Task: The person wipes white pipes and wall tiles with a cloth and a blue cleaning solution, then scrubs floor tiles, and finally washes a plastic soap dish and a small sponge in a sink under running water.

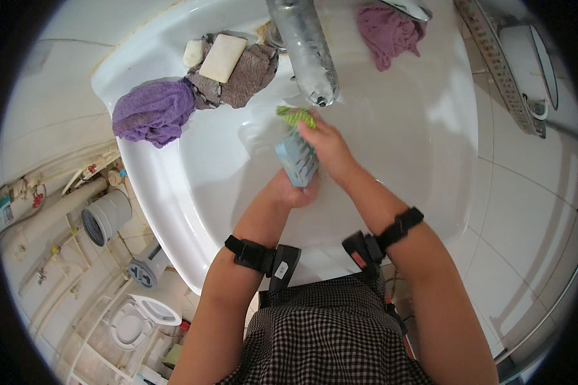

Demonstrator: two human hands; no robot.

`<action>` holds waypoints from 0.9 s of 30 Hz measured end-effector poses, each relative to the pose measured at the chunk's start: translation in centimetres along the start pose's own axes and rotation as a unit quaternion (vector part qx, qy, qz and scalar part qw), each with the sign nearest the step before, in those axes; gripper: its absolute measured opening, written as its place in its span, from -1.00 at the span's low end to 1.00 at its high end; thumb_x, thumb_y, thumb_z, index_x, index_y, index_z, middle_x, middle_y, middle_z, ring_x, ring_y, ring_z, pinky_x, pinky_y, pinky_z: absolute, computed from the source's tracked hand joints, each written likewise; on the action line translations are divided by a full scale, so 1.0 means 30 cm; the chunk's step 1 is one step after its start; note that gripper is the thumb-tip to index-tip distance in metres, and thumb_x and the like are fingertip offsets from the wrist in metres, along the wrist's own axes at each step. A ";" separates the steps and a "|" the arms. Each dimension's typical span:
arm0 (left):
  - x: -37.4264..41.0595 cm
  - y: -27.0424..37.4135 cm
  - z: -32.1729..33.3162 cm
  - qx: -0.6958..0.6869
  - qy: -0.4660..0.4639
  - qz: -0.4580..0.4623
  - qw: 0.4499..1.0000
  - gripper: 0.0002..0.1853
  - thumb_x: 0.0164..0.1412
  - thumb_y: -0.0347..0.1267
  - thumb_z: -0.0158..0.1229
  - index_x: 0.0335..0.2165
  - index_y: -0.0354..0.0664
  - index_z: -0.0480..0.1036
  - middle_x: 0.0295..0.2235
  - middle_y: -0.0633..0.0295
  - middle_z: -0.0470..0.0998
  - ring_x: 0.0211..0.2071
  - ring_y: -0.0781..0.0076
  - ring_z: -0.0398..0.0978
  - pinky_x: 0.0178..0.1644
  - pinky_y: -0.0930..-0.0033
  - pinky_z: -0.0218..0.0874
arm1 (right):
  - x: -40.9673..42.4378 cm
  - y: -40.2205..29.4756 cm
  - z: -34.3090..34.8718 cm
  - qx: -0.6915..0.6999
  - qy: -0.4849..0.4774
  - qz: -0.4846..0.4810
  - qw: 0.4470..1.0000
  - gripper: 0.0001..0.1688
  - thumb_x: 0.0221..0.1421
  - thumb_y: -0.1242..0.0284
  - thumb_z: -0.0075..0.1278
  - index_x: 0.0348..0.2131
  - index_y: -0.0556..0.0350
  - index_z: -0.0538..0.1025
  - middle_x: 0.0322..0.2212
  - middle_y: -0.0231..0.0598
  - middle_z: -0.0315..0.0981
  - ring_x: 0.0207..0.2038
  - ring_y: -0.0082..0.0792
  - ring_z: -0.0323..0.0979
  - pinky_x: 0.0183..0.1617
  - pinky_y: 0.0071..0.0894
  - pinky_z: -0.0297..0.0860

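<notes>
Over the basin of a white sink (404,159), my left hand (296,191) grips a light blue slotted plastic soap dish (297,159) from below. My right hand (331,147) holds a yellow-green scrubbing cloth (296,117) at the far end of the dish. Its thumb presses on the cloth, and the other fingers are mostly hidden behind it. Directly above both hands is the spout of a metal faucet (306,53). I cannot tell whether water runs from it.
On the sink's left ledge lie a purple cloth (154,113) and a brown cloth (250,77) bearing a large soap bar (224,57) and a smaller soap piece (193,53). A pink cloth (389,33) lies at the back right. A wall rack (501,67) holds a white mug (525,62).
</notes>
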State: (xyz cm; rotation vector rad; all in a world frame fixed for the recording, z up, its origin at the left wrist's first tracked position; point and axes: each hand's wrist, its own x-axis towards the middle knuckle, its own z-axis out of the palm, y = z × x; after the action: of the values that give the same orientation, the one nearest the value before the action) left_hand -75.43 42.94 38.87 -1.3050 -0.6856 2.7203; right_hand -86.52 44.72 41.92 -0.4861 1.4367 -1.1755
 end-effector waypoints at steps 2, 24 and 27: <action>-0.001 0.012 -0.031 0.048 -0.033 0.035 0.998 -0.70 -0.02 -0.08 -0.06 -0.39 -0.04 0.31 -0.65 0.37 0.33 -0.71 0.51 0.27 -0.72 0.50 0.08 | -0.093 -0.019 0.070 -0.138 -0.061 -0.153 0.977 -0.67 -0.06 0.32 -0.13 -0.25 0.02 0.43 -0.04 -0.25 0.16 0.07 -0.11 -0.01 0.09 -0.14 -0.04; -0.132 0.040 0.007 0.251 0.120 0.511 0.813 -0.59 0.08 -0.38 -0.07 -0.07 -0.17 0.12 -0.17 0.15 0.30 -0.17 0.36 0.32 -0.12 0.31 0.18 | -0.064 -0.048 -0.042 -0.360 0.032 0.130 0.923 -0.64 -0.08 0.30 -0.15 -0.29 0.12 0.43 -0.32 -0.06 0.36 -0.25 -0.05 0.29 -0.17 -0.23 0.22; -0.059 0.069 -0.049 0.412 0.171 0.542 0.712 -0.55 0.08 -0.42 -0.11 -0.02 -0.22 0.05 -0.16 0.14 0.28 -0.16 0.39 0.30 -0.09 0.37 0.15 | -0.105 0.000 -0.038 -0.494 0.018 -0.238 0.836 -0.63 -0.17 0.39 -0.08 -0.26 0.10 0.42 -0.19 -0.15 0.29 -0.13 -0.11 0.22 -0.10 -0.23 0.19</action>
State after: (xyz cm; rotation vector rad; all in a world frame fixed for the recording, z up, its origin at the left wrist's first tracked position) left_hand -72.89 41.22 38.52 -2.1079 1.6434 2.4734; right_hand -86.75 47.77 43.29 -1.6205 1.9658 -0.7013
